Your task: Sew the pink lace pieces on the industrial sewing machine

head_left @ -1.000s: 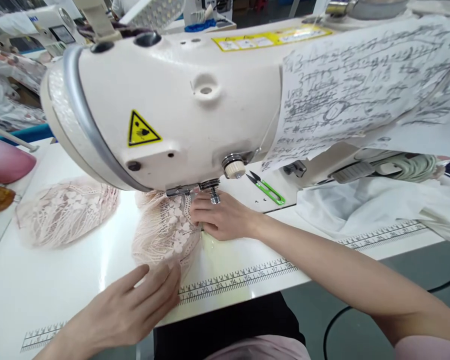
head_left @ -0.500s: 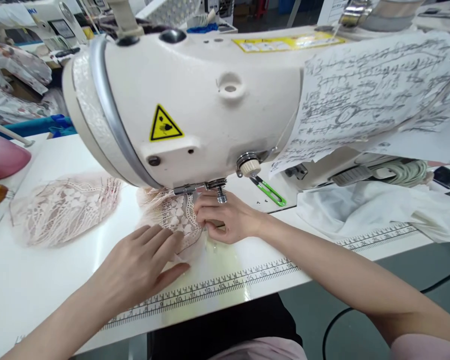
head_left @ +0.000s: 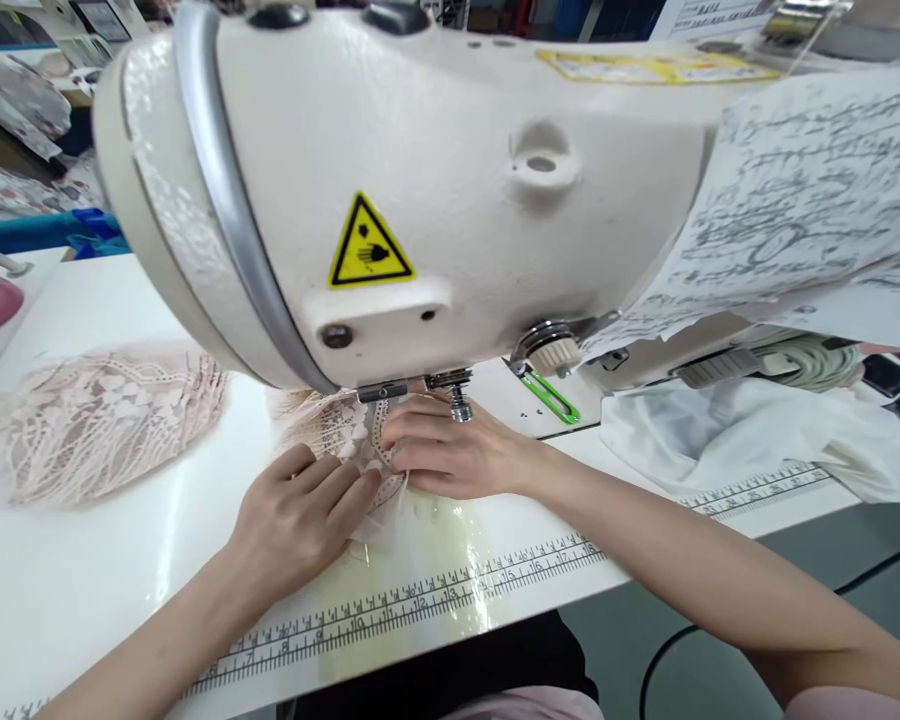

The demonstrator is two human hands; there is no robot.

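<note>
Pale pink lace fabric (head_left: 354,425) lies under the sewing machine head (head_left: 450,200), partly hidden by the machine and my hands. My left hand (head_left: 300,510) is closed on the near left edge of this lace, its fingers curled and its thumb tucked out of sight. On the other side, my right hand (head_left: 457,450) is closed at the lace's right edge, just below the presser and needle parts (head_left: 457,390). Its fingertips are pressed together on the fabric. The needle tip cannot be made out.
Another lace piece (head_left: 112,430) lies on the table to the left. Green thread snips (head_left: 551,395) rest behind my right wrist. White cloth (head_left: 675,430) is bunched at right, below paper with handwriting (head_left: 817,190). A printed ruler (head_left: 420,605) runs along the front edge.
My left thumb, stretched out before, has drawn in under the fingers. My right fingers have closed up more on the lace edge. The camera view has moved closer to the machine.
</note>
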